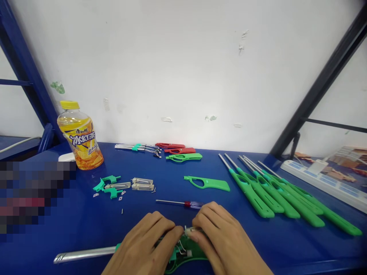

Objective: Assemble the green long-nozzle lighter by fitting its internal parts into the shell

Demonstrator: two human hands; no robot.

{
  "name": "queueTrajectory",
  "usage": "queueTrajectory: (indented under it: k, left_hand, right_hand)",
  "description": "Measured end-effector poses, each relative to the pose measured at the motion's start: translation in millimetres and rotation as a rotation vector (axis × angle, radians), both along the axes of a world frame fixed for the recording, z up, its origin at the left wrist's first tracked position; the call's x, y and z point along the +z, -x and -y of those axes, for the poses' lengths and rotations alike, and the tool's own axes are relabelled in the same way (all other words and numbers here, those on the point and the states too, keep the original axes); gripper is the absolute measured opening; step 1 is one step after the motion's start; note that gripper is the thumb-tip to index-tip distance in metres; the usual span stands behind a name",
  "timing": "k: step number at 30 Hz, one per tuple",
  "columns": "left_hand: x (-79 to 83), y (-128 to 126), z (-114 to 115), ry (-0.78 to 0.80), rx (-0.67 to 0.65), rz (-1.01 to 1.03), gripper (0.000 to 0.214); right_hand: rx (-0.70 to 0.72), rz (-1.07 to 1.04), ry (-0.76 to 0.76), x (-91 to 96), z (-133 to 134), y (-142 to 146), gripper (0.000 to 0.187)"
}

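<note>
An opened green utility lighter (pixel 197 249) lies at the table's front edge, its silver barrel (pixel 86 254) pointing left. White wires and small inner parts show in its casing. My left hand (pixel 149 244) is closed around the middle of the lighter, fingertips at the inner parts. My right hand (pixel 223 238) pinches a small clear piece (pixel 189 230), seemingly the lighter's fuel tank, at the casing's upper edge; the fingers hide most of it. Just beyond my hands lies a screwdriver (pixel 187 204) with a red and clear purple handle.
Several green lighters (pixel 266 191) lie at right by a white power strip (pixel 323 183). A green casing half (pixel 212 184), clear fuel tanks (pixel 142 186) and teal triggers (pixel 113 192) lie mid-table. Behind are metal barrels (pixel 130 147) and red casings (pixel 180 150). A drink bottle (pixel 82 137) stands left.
</note>
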State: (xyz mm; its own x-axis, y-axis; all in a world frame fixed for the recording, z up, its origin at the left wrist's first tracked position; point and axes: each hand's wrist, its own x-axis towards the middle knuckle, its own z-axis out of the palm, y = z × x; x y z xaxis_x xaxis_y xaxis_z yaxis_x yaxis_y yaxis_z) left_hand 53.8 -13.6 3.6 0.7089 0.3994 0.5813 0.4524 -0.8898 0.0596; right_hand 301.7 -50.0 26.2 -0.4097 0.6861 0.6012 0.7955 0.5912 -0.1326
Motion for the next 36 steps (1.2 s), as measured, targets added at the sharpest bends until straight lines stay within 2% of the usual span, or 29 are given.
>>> queueTrajectory:
  k: [6, 11, 13, 18, 22, 30, 36]
  left_hand:
    - [4.4, 1, -1, 0.063, 0.020, 0.011, 0.033]
    - [12.1, -3, -1, -0.012, 0.044, 0.027, 0.031]
    - [13.3, -4, 0, 0.003, 0.054, 0.049, 0.029]
    - [12.3, -7, -1, 0.045, 0.042, 0.052, 0.026]
    - [9.7, -7, -1, -0.001, 0.047, 0.096, 0.029]
    - [7.9, -6, 4, -0.053, 0.066, 0.106, 0.032]
    - [10.8, -9, 1, -0.091, 0.092, 0.082, 0.030]
  right_hand:
    - [-0.013, -0.036, -0.020, -0.2, 1, -1, 0.043]
    - [0.034, -0.133, -0.034, 2.1, 2, -6, 0.028]
    - [0.048, -0.154, -0.037, 3.7, 2, -8, 0.024]
    - [0.061, -0.167, -0.091, 4.4, 3, -8, 0.019]
    - [0.087, -0.150, -0.129, 1.7, 3, -7, 0.016]
    - [0.117, -0.154, -0.107, 1.1, 3, -4, 0.010]
    - [0.071, -0.200, -0.052, 1.6, 4, -5, 0.008]
